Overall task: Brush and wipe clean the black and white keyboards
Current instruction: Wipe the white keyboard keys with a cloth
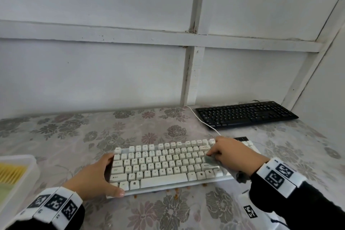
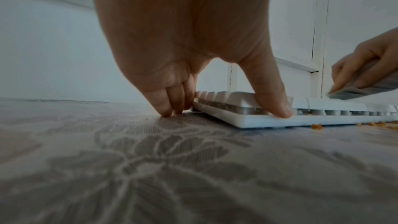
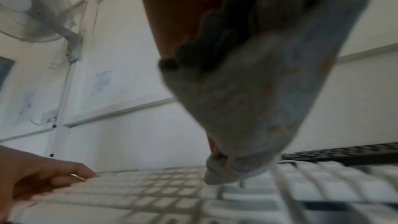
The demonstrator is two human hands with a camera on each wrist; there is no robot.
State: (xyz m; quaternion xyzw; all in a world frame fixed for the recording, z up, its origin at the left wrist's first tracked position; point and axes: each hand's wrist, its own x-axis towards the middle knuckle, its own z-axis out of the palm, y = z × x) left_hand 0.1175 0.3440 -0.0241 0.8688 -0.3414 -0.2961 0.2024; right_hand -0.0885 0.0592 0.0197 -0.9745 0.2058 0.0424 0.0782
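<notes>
Because a wiping stroke would otherwise push it across the slick flowered tablecloth (image 1: 78,136), the white keyboard (image 1: 160,166), low and centre in the head view, is braced at its left end by the left hand (image 1: 93,175), thumb hooked over the front corner and fingers along the side edge. The right hand (image 1: 233,155) pinches a grey cloth (image 1: 211,160) and presses it on the keys at the keyboard's right, near the Enter block, which looks like the wiping step on this board. The black keyboard (image 1: 246,115) lies well apart toward the upper right of the table, probably parked there to wait its turn; a white cable (image 1: 201,119) runs past its left end. Orange-brown crumbs (image 1: 173,190) sit just in front of the white keyboard's front edge, likely swept off it. At the frame's left edge a white tray (image 1: 28,172) holds something yellow, too cropped to name. The left wrist view alone shows the curled fingertips (image 2: 167,111) planted on the tablecloth while the thumb bears on the case rim, and crumbs lodged under the front lip. The right wrist view alone shows orange specks caught in the cloth's underside and a wall fan (image 3: 32,9) at its upper left, though it is blurred and hides the fingers.
</notes>
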